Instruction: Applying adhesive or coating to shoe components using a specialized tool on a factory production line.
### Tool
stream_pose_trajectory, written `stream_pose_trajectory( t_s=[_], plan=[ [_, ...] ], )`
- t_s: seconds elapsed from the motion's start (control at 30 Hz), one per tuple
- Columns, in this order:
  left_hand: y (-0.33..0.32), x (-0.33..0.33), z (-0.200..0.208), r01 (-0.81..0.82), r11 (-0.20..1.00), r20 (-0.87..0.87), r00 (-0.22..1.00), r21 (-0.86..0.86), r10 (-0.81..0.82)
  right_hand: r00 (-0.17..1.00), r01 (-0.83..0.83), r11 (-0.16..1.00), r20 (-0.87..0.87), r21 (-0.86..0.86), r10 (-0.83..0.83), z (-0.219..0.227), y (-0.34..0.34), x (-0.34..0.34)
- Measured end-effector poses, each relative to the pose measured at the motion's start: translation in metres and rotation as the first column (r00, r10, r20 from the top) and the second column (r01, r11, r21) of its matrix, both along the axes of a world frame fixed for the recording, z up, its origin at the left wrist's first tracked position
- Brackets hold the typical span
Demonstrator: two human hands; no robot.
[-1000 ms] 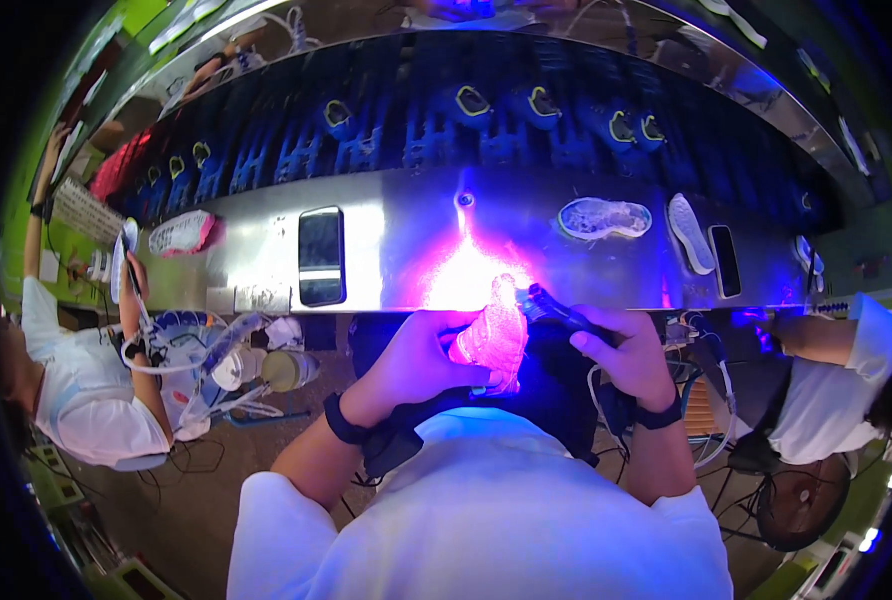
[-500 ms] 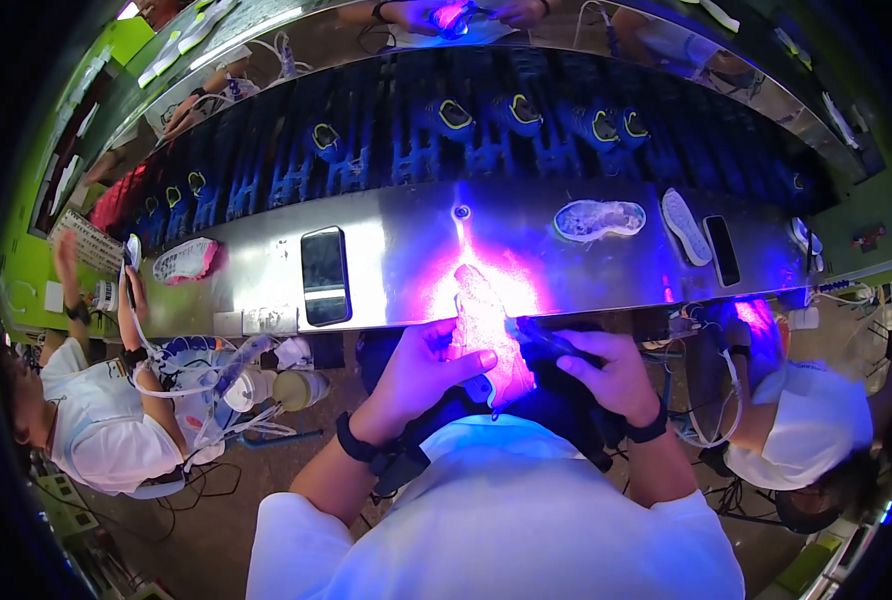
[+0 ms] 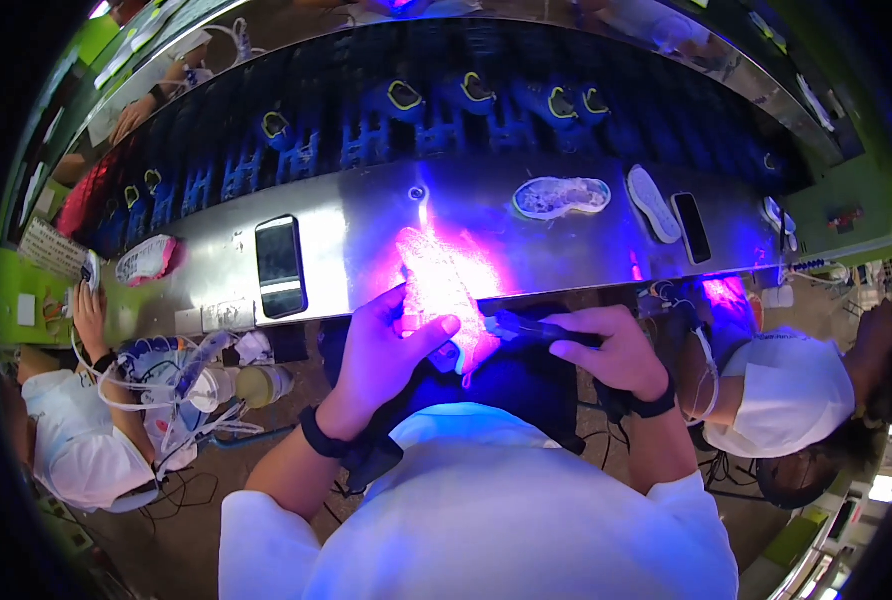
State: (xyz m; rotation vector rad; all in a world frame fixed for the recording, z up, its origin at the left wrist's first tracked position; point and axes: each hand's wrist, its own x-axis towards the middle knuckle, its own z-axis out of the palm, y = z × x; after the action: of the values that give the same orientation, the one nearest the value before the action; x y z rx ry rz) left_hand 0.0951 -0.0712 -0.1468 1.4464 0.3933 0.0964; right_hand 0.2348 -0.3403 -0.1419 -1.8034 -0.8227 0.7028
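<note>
My left hand [image 3: 381, 345] is closed around the side of a shoe upper [image 3: 444, 295], its thumb lying across it. The upper is tilted at the front edge of the metal bench, washed out by bright pink-violet light. My right hand [image 3: 616, 345] grips a dark-handled brush [image 3: 541, 331]. The brush's head is at the upper's right side; the glare hides whether it touches. Behind the upper, a small round fitting [image 3: 417, 194] sits on the bench.
A black phone [image 3: 281, 265] lies left on the bench [image 3: 341, 240]. Shoe soles [image 3: 563, 198] and another phone [image 3: 691, 228] lie right. Beyond, several dark blue shoes [image 3: 403, 95] stand in a row. Co-workers [image 3: 781, 390] sit on both sides, with containers [image 3: 264, 385] at the left.
The whole view has shifted, so the bench appears further up and left. The brush head now shows beside the upper's lower right side. The left co-worker's arm has lowered.
</note>
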Motion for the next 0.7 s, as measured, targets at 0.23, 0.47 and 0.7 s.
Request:
stream_pose_trajectory(
  t_s=[0.23,0.47,0.7],
  plan=[
    [-0.005,0.017,-0.006,-0.035,0.976,-0.08,0.997,-0.214,0.018,0.982,0.114,0.992,0.159,-0.06,-0.103,-0.003,-0.007,-0.003],
    [-0.007,0.015,-0.02,-0.09,0.829,-0.163,0.987,-0.551,-0.001,0.931,0.113,0.992,0.354,-0.047,-0.09,0.006,0.003,0.004],
    [-0.011,0.0,-0.012,-0.2,0.731,-0.298,0.955,-0.653,-0.005,0.883,0.028,0.993,0.468,-0.116,0.03,0.042,0.021,0.014]
  ],
)
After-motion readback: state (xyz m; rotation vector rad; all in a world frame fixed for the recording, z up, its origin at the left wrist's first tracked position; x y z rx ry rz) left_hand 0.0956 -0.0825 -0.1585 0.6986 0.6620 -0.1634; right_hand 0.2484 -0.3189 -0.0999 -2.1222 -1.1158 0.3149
